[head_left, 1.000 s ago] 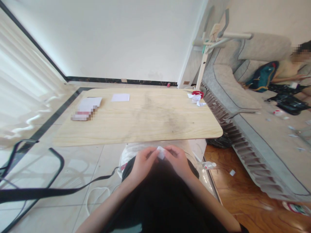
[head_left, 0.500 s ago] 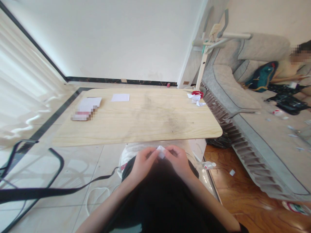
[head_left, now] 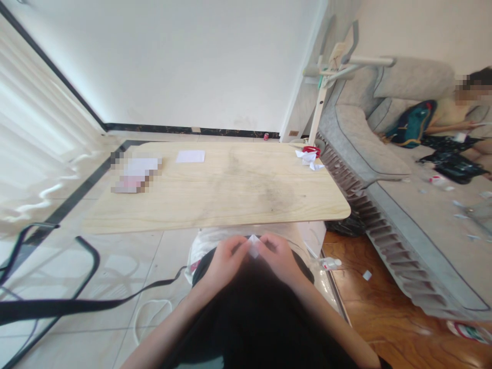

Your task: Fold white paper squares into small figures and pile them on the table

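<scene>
Between my two hands, in front of the table's near edge and over my lap, is a small folded piece of white paper (head_left: 253,246) with a pointed top. My left hand (head_left: 229,256) pinches its left side between thumb and fingers. On its right side my right hand (head_left: 278,254) grips it the same way. The fingertips partly cover the paper, so its lower folds are hard to make out.
On the wooden table (head_left: 184,200) lie a white sheet (head_left: 190,156), a stack of paper (head_left: 140,169) at left, and folded white paper shapes (head_left: 308,159) beside a red item (head_left: 311,151). A grey sofa (head_left: 388,148) with a seated person stands at right. A bottle (head_left: 331,264) lies below.
The view has shifted very slightly. Both hands keep hold of the folded paper in nearly the same place, with little visible change in its shape.
</scene>
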`<move>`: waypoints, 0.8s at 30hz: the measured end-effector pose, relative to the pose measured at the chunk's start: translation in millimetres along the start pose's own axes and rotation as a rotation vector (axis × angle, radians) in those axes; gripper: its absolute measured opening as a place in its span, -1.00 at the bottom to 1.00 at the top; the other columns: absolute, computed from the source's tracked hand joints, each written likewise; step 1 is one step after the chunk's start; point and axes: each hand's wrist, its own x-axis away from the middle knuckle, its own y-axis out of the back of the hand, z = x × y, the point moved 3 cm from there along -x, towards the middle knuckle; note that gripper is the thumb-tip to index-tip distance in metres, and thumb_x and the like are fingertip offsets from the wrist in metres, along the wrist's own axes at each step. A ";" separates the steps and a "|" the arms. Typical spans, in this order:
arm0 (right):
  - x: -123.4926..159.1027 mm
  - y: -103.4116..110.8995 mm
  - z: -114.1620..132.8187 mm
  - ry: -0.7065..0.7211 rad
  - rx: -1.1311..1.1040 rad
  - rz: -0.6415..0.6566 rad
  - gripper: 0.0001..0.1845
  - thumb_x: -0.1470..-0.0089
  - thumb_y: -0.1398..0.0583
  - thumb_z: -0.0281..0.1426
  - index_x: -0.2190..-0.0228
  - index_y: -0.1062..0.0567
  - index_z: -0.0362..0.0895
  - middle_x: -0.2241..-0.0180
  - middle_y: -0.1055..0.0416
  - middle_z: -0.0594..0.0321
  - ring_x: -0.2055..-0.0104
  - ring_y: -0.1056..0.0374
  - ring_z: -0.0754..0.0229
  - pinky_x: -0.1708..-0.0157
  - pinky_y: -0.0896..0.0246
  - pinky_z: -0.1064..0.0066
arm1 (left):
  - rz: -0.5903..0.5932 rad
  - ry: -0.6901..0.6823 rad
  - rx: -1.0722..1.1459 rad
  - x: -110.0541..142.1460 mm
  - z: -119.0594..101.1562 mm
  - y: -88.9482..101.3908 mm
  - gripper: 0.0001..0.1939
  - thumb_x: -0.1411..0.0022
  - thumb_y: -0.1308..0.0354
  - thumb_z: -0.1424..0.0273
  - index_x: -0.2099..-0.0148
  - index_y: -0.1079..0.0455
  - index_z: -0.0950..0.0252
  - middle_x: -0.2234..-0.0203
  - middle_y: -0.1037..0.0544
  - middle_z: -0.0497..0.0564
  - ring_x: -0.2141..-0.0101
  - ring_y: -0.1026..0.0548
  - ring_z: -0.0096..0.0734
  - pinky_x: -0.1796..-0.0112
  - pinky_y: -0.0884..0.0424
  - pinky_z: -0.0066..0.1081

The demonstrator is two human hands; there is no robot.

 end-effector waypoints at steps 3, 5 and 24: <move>0.3 -0.4 -0.5 0.001 0.011 0.001 -0.70 -0.13 -0.20 -0.24 0.56 -0.44 -0.13 0.59 -0.35 0.34 0.51 -0.23 0.26 0.48 -0.13 0.45 | 0.008 0.031 0.030 -0.9 1.9 -1.1 -0.68 -0.30 -0.05 0.27 0.44 -0.45 0.30 0.58 -0.49 -0.07 0.49 -0.44 -0.41 0.40 -0.33 -0.46; 0.4 -0.4 0.3 0.012 0.003 -0.011 -0.69 -0.13 -0.20 -0.23 0.57 -0.43 -0.13 0.59 -0.34 0.34 0.51 -0.22 0.26 0.49 -0.14 0.45 | 0.002 0.034 0.033 -0.9 1.3 -1.3 -0.69 -0.30 -0.06 0.26 0.44 -0.44 0.29 0.58 -0.48 -0.09 0.49 -0.43 -0.41 0.41 -0.33 -0.47; 2.7 -0.8 15.5 0.066 -0.231 0.185 -0.69 -0.10 -0.21 -0.18 0.55 -0.45 -0.12 0.59 -0.34 0.35 0.53 -0.25 0.26 0.52 -0.18 0.45 | 0.090 -0.036 0.034 6.2 -25.4 0.6 -0.64 -0.27 -0.05 0.24 0.52 -0.41 0.28 0.64 -0.40 -0.08 0.53 -0.36 -0.42 0.48 -0.27 -0.49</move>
